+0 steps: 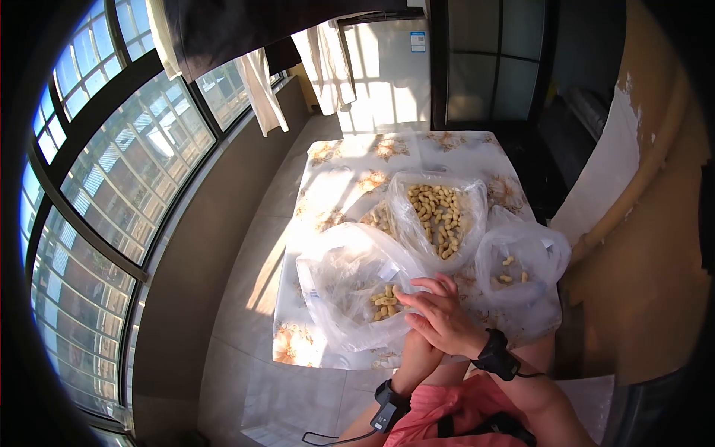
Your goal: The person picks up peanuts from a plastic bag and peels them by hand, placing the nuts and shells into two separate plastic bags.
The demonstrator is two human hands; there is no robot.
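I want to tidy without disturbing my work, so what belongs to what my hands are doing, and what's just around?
Likely in the work:
- Near-left bag with peanuts, by your right hand
- Middle bag and right-hand bag, also holding peanuts

Apparently just around:
- Flowered tablecloth
- White curtains
- Windows

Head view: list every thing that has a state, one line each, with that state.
Back plastic bag: open, holding many peanuts.
Left plastic bag: open, small peanut pile inside.
Right plastic bag: open, few peanuts inside.
Peanuts: in their shells.
Floral tablecloth: spread out, partly sunlit.
Right hand: fingers spread, by the left bag's peanuts.
Left hand: partly hidden by the right; grip unclear.
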